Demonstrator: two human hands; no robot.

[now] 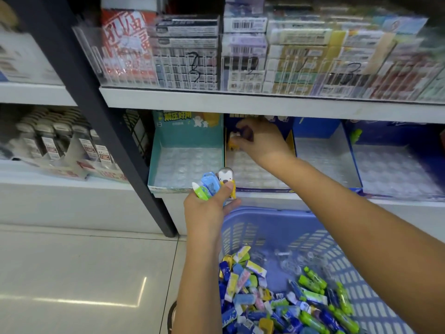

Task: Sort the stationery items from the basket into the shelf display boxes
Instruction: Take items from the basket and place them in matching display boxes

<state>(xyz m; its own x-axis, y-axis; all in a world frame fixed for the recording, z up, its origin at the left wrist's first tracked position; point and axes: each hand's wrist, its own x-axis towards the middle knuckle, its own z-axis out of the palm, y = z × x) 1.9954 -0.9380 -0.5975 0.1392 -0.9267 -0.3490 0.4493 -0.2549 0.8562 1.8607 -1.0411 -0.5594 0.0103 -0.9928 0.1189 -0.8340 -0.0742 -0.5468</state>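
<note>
The left hand, grip closed, holds a white penguin figure, blue plastic case and green tube by a lilac plastic basket; the right hand, grip unreadable, reaches inside a navy cardboard display box.

Lilac slotted basket down low, heaped with small blue, green, yellow and pink stationery packs. Above it, four open display boxes stand side by side: teal box, navy-and-yellow box, blue box, dark-blue box, each lined with a clear bubble tray. A yellow piece sits back-left in the navy-and-yellow box, pinched by the right hand. The left hand grips a green pack, a blue pack and a white-faced figure.
</note>
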